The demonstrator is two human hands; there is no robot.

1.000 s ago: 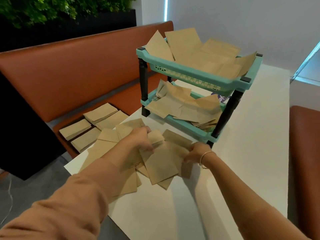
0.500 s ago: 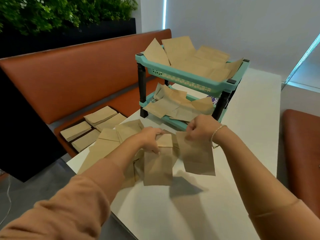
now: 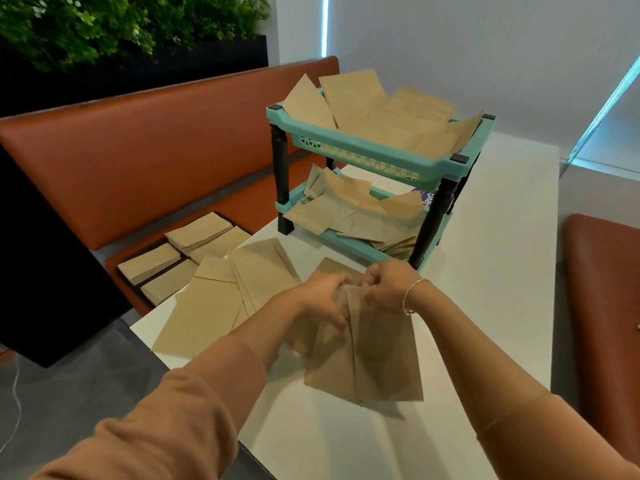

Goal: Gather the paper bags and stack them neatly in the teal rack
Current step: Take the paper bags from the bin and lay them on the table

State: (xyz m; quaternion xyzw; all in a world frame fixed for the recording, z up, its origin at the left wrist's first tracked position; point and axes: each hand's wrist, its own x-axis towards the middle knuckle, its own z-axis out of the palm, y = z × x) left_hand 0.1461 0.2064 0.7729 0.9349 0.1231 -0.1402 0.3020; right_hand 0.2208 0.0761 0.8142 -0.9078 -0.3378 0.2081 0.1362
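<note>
My left hand (image 3: 323,294) and my right hand (image 3: 388,285) meet above the white table (image 3: 485,306), both gripping the top edges of a bunch of brown paper bags (image 3: 374,362) that hangs down from them. More loose bags (image 3: 221,299) lie spread on the table to the left. Behind my hands stands the teal rack (image 3: 367,154) with black legs. Its top shelf holds untidy bags (image 3: 388,116), and its lower shelf (image 3: 349,244) holds another messy pile (image 3: 356,216).
Several neat stacks of bags (image 3: 180,251) lie on the orange bench seat (image 3: 173,140) left of the table. A dark panel (image 3: 41,265) stands at far left. Another orange seat (image 3: 602,306) is at right. Plants (image 3: 104,22) top the bench back.
My right hand lifted a bag off the table and carried it left to my left hand. Both hands now hold the bags together as one hanging bunch.
</note>
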